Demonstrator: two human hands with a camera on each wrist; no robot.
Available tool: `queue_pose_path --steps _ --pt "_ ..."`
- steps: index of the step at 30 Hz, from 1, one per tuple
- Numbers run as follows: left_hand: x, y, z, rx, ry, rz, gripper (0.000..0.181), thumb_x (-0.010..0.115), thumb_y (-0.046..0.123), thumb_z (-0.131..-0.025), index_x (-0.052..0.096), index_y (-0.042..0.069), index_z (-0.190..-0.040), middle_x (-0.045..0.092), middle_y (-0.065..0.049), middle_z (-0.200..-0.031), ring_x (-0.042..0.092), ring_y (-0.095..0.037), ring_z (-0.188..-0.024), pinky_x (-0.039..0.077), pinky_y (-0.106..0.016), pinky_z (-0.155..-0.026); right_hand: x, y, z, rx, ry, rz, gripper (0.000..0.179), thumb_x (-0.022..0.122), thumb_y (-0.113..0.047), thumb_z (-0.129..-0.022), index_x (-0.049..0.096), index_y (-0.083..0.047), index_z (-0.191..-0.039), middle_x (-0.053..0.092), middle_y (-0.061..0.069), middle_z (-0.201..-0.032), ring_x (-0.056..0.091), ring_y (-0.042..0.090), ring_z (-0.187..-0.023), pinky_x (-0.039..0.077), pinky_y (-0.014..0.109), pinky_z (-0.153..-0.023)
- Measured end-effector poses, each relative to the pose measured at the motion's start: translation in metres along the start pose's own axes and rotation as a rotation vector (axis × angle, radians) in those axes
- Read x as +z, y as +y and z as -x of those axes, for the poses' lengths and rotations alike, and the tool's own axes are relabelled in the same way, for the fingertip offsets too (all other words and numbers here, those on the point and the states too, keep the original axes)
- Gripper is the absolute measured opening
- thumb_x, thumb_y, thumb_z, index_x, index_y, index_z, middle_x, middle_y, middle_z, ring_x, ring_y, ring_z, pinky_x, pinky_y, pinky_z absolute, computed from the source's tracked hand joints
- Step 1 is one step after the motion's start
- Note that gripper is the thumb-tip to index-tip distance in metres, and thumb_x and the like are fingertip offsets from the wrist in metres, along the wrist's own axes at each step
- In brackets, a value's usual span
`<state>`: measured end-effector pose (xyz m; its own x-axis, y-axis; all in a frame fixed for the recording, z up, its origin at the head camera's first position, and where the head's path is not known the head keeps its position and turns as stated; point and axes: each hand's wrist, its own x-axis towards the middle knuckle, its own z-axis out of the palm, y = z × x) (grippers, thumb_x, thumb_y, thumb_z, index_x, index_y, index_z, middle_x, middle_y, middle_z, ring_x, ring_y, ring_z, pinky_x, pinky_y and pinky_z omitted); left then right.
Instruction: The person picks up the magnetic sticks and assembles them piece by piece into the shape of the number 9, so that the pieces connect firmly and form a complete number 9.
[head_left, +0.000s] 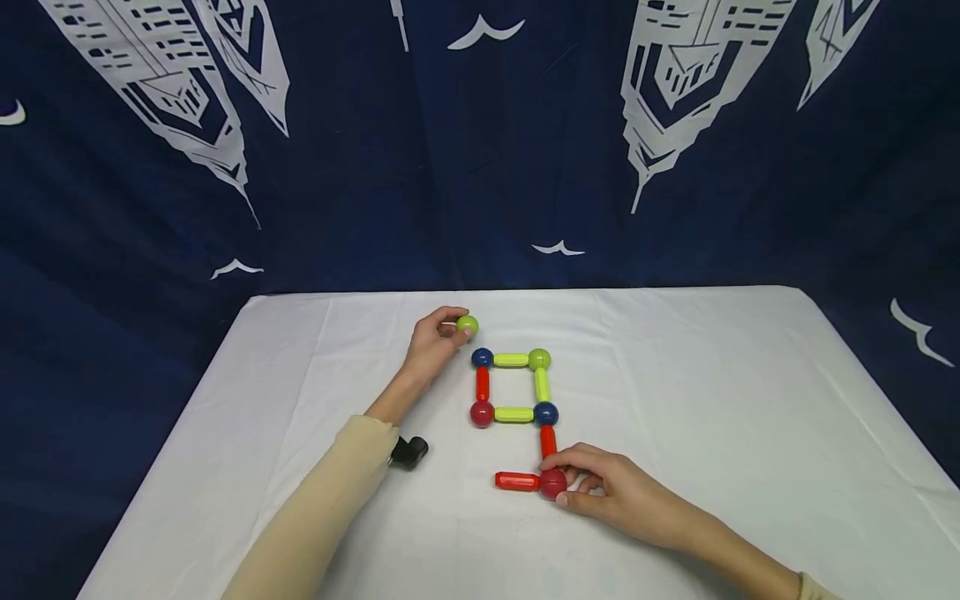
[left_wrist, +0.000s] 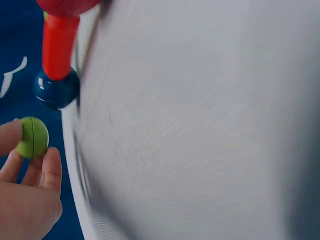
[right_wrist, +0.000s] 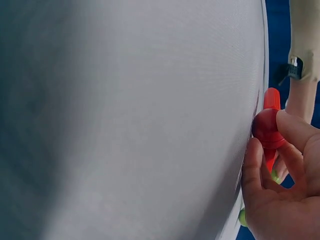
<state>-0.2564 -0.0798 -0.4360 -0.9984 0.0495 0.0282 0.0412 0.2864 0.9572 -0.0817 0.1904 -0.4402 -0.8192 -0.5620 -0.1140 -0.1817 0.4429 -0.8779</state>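
My left hand [head_left: 435, 343] pinches a green ball [head_left: 467, 325] between thumb and fingers, just beyond the far left corner of a figure of balls and rods. That figure has a square with a blue ball [head_left: 482, 357], a green ball [head_left: 539, 358], a red ball [head_left: 482, 413] and another blue ball [head_left: 546, 413] at its corners. A red rod [head_left: 548, 441] runs from the near blue ball toward a red ball [head_left: 552, 483], which my right hand [head_left: 622, 496] grips by thumb and fingertips. Leftward from this ball sticks another red rod [head_left: 517, 481].
A white cloth [head_left: 420, 542] covers the table under the figure. Behind its far edge hangs a dark blue curtain [head_left: 450, 208] with white prints. A black wrist camera [head_left: 409, 451] juts from the left sleeve.
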Motion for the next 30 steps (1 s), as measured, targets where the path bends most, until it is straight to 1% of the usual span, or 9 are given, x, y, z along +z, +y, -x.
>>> queue_pose_path --steps 4,6,9,12,15,20,25,30 --pt "-0.003 0.004 0.014 0.049 0.025 0.024 0.035 0.067 0.000 -0.089 0.064 0.003 -0.124 0.062 -0.009 -0.118 0.056 -0.024 -0.098 0.047 -0.024 -0.074 -0.002 0.000 0.001 -0.010 0.010 0.008 0.033 0.072 -0.030 -0.091 0.063 -0.028 -0.123 0.062 -0.010 -0.109 0.058 0.014 -0.095 0.050 0.025 -0.081" --pt "-0.004 0.006 0.022 0.077 0.030 0.017 0.035 0.067 -0.001 -0.089 0.064 0.004 -0.124 0.062 -0.009 -0.119 0.056 -0.024 -0.098 0.048 -0.024 -0.074 -0.002 0.000 0.001 -0.012 0.010 0.008 0.033 0.071 -0.030 -0.091 0.063 -0.028 -0.123 0.062 -0.010 -0.109 0.058 0.014 -0.095 0.050 0.025 -0.080" --pt "-0.008 0.008 0.038 0.113 0.016 -0.018 0.034 0.066 -0.003 -0.090 0.064 0.003 -0.123 0.061 -0.010 -0.118 0.055 -0.025 -0.097 0.048 -0.023 -0.073 -0.002 0.000 0.000 -0.009 0.007 0.009 0.033 0.071 -0.031 -0.091 0.063 -0.028 -0.123 0.062 -0.009 -0.109 0.058 0.014 -0.095 0.050 0.025 -0.081" --pt "-0.014 0.009 0.053 0.124 -0.022 -0.040 0.033 0.064 -0.003 -0.091 0.064 0.002 -0.124 0.059 -0.010 -0.116 0.054 -0.025 -0.097 0.049 -0.023 -0.071 -0.002 -0.001 0.001 -0.002 0.006 0.012 0.033 0.071 -0.031 -0.091 0.063 -0.027 -0.123 0.062 -0.009 -0.109 0.058 0.014 -0.095 0.050 0.025 -0.081" --pt "-0.020 0.009 0.066 0.122 -0.064 -0.051 0.032 0.065 -0.002 -0.091 0.064 0.002 -0.124 0.059 -0.008 -0.115 0.054 -0.025 -0.095 0.049 -0.023 -0.069 -0.002 0.000 0.001 -0.001 0.007 0.012 0.033 0.071 -0.031 -0.091 0.063 -0.027 -0.123 0.062 -0.009 -0.109 0.058 0.014 -0.095 0.050 0.025 -0.081" --pt "-0.029 0.006 0.089 0.123 -0.119 -0.100 0.033 0.069 0.000 -0.089 0.065 0.004 -0.122 0.060 -0.005 -0.110 0.055 -0.023 -0.089 0.048 -0.024 -0.065 -0.001 0.000 0.001 -0.009 0.007 -0.001 0.033 0.071 -0.031 -0.092 0.063 -0.027 -0.123 0.061 -0.009 -0.109 0.058 0.015 -0.095 0.050 0.025 -0.081" --pt "-0.035 0.001 0.113 0.128 -0.189 -0.172 0.034 0.072 0.000 -0.087 0.065 0.006 -0.119 0.062 -0.004 -0.107 0.061 -0.020 -0.088 0.052 -0.027 -0.071 0.000 0.001 0.001 -0.015 0.007 -0.008 0.033 0.071 -0.031 -0.092 0.063 -0.027 -0.123 0.062 -0.009 -0.109 0.058 0.015 -0.095 0.051 0.026 -0.081" --pt "-0.038 -0.005 0.134 0.108 -0.276 -0.184 0.032 0.073 0.001 -0.086 0.065 0.009 -0.116 0.065 -0.003 -0.105 0.065 -0.016 -0.089 0.054 -0.027 -0.078 0.001 0.000 0.000 0.003 0.002 -0.011 0.033 0.071 -0.031 -0.091 0.063 -0.027 -0.123 0.062 -0.009 -0.110 0.058 0.015 -0.095 0.050 0.026 -0.082"
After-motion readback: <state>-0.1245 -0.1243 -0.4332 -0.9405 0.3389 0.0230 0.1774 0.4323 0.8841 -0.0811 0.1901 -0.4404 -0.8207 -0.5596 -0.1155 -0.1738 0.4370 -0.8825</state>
